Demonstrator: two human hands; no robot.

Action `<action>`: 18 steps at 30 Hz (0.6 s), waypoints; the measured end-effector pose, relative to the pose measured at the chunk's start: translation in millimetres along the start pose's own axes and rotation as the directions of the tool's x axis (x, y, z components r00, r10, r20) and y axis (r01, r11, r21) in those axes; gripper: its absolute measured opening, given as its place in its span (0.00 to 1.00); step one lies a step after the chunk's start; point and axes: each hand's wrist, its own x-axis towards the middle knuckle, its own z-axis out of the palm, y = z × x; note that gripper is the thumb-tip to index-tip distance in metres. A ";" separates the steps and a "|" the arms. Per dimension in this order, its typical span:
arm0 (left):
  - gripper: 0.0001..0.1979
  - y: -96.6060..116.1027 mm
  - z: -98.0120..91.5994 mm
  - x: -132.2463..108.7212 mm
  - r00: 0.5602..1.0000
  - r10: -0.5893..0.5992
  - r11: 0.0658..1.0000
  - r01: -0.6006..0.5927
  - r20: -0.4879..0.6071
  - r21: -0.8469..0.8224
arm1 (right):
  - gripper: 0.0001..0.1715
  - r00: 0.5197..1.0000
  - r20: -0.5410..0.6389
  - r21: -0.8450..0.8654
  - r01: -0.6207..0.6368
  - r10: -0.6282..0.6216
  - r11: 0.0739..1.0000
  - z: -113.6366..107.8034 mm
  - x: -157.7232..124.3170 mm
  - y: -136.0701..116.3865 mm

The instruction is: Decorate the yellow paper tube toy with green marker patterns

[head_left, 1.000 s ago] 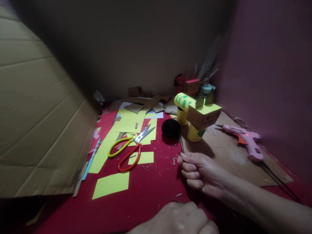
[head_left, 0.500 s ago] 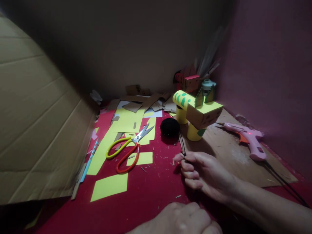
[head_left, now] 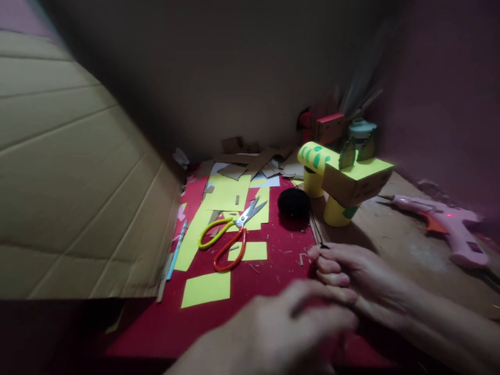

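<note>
My right hand [head_left: 351,276] is closed, with black yarn [head_left: 318,233] pinched between thumb and forefinger. From that pinch the strands run up to a round black ball of yarn [head_left: 294,203] on the red tabletop. My left hand [head_left: 273,328] is in front, reaching across to the lower fingers of my right hand; motion blurs its fingers, and whatever they hold is hidden. Behind my right hand stands a yellow paper animal figure [head_left: 347,182] with green spots, a box head, two pointed ears and tube legs.
Scissors [head_left: 242,221] with yellow and red handles lie among yellow paper pieces [head_left: 205,289]. A pink glue gun [head_left: 449,221] rests on cardboard at right. A large cardboard panel [head_left: 86,172] leans at left, beside a blue pen [head_left: 177,250]. Cardboard scraps [head_left: 258,161] and a red figure [head_left: 330,127] are behind.
My left hand has risen from the bottom edge to my right hand, its fingers now reaching out. My right hand keeps its pinch on the yarn. The whole view has shifted, moving things rightward.
</note>
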 end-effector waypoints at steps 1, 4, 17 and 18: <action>0.17 -8.4 -16.1 -5.3 0.996 -0.086 0.996 0.086 -0.004 0.003 | 0.13 1.000 0.000 0.002 -0.016 0.016 1.000 -0.4 0.2 -1.5; 0.12 -46.1 -49.9 -17.8 0.857 -0.501 0.842 0.515 -0.119 0.162 | 0.12 0.999 -0.003 0.008 -0.042 0.042 0.999 -0.3 0.5 -6.8; 0.16 -113.3 -71.4 -19.1 0.728 -0.685 0.708 0.659 0.020 0.255 | 0.12 0.988 0.053 0.027 -0.147 0.145 0.989 -4.8 0.0 -17.3; 0.17 -114.4 -76.2 -21.6 0.728 -0.686 0.711 0.668 0.007 0.220 | 0.12 0.987 0.059 0.025 -0.153 0.151 0.988 -5.1 -0.2 -17.4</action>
